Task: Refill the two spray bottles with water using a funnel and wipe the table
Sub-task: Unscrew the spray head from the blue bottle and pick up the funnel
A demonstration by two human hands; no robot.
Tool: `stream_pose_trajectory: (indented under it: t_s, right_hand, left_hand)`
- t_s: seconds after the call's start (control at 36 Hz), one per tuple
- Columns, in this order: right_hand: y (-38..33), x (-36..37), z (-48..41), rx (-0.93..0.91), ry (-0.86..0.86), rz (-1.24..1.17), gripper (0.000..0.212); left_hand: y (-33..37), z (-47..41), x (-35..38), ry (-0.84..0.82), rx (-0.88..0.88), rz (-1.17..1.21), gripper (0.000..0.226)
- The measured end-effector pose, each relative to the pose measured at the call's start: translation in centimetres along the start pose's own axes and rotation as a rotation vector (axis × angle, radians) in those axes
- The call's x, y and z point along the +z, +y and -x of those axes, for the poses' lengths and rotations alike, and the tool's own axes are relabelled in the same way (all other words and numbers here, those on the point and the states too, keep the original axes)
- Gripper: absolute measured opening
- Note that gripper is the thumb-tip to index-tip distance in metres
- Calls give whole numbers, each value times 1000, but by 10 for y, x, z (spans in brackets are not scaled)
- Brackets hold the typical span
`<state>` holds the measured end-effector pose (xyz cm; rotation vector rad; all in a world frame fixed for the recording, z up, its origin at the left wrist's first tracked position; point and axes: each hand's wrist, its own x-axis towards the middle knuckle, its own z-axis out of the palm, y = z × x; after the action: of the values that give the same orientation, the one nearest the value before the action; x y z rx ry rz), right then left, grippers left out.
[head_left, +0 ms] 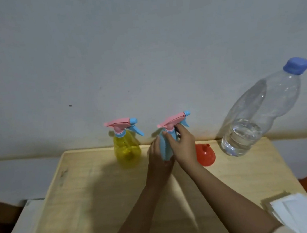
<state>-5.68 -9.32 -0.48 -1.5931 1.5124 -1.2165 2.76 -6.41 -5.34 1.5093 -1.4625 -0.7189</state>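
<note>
So the blue spray bottle (166,147) is the center of everything here, standing upright toward the back of the wooden table (93,197), near the wall. Both hands are on it: the left hand (157,160) cups the lower body from the left side, fingers pressed together and pointing up along the plastic, while the right hand (181,145) comes in from the right with its fingers curled around the neck, just under the pink-and-blue trigger head. Both forearms reach in from the bottom edge, bare, angled toward each other so they nearly meet at the bottle. The bottle itself is pale blue, and I can't tell if there's any water in it since the hands cover most of it. Just left of it stands the yellow spray bottle (128,152), see-through, with the same pink-and-blue sprayer still on. Right of the blue one, close behind the right hand, an orange funnel (205,154) sits wide end down with its spout sticking up. Further right is a big clear water bottle (257,117) with a blue cap, partly filled. Well off to the right and nearer the person, a stack of white paper towels (300,213) lies at the table edge.
</note>
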Motion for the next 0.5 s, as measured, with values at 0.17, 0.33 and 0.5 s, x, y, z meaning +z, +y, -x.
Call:
stream_pose_trajectory:
  t_s: [0.17, 0.33, 0.5]
  right_hand:
    - [-10, -21, 0, 96, -14, -226, 6]
    - [-32, -44, -3, 165, -101, -363, 5]
    - [-51, -70, -1, 141, -161, -435, 13]
  left_hand:
    - [-5, 3, -8, -69, 5, -37, 105]
    - [4, 8, -16, -79, 96, -34, 101]
    - [22, 12, -26, -186, 83, 91, 99]
